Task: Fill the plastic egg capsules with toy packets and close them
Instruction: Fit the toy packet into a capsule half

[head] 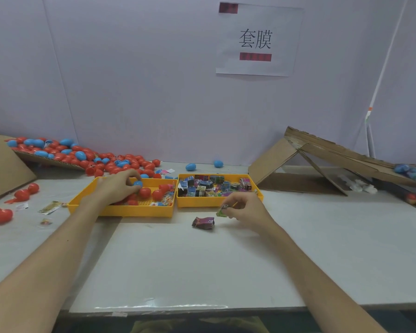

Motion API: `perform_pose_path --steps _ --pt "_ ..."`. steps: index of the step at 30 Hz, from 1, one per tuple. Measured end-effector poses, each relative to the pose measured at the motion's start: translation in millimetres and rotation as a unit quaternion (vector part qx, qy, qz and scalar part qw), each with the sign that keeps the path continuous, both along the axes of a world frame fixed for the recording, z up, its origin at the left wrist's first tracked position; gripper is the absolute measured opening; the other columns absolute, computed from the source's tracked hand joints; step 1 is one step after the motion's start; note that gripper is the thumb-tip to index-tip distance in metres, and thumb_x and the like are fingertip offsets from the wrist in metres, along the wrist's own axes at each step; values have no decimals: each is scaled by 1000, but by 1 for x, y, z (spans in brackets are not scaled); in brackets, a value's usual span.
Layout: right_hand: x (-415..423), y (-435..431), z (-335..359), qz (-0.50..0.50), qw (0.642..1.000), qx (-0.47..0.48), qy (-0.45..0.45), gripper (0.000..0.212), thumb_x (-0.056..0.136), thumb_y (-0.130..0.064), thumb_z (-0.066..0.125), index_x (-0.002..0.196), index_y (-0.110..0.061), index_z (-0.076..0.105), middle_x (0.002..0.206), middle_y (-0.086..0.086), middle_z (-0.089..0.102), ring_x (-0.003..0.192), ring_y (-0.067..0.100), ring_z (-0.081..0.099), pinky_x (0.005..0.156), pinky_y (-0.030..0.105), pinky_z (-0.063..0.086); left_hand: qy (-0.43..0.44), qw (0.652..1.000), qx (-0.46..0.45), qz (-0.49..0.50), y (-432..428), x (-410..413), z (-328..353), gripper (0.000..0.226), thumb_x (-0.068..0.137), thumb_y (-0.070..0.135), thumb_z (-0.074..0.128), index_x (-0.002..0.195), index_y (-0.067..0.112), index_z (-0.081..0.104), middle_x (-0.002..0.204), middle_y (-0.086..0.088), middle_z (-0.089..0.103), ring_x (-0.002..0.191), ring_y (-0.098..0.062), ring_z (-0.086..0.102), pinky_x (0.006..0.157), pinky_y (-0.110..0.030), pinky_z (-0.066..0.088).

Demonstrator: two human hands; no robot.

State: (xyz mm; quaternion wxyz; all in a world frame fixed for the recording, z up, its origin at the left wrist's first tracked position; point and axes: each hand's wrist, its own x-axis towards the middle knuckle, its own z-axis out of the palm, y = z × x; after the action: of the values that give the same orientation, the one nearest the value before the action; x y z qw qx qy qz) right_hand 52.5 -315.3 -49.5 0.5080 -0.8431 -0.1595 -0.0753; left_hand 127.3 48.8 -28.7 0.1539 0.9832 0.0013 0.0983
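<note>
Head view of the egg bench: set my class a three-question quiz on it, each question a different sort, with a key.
1. True or false: the right hand pinches a green packet.
2. In the left tray, the left hand grips: A) a blue egg; B) a red egg; C) a packet.
3. Fill in: the loose packet on the table is ___.
Key: 1 true; 2 A; 3 purple.

Eggs at right edge — blurred, cropped
</note>
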Motion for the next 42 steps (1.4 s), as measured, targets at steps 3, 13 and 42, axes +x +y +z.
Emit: perform_pose_path --steps 3,13,42 --pt "1 0 0 -8 1000 2 -4 20 84 -7 78 82 -26 75 80 -1 74 66 8 65 59 18 49 -79 997 -14 -18 -14 -1 2 35 102 41 56 136 32 54 109 5 66 104 -21 60 101 -50 41" --pt "9 6 0 13 997 77 -5 10 89 -9 75 87 -17 69 73 -1 74 62 10 65 58 21 48 -151 872 -422 -198 -96 -42 23 32 92 21 71 122 31 63 106 7 69 94 -5 69 80 -19 58" --pt "25 40 8 11 952 295 85 17 82 -7 79 77 -21 71 69 0 66 61 12 59 59 22 48 -6 660 -726 -193 -132 -67 7 28 84 30 68 111 25 75 85 10 73 78 -5 67 74 -21 57"
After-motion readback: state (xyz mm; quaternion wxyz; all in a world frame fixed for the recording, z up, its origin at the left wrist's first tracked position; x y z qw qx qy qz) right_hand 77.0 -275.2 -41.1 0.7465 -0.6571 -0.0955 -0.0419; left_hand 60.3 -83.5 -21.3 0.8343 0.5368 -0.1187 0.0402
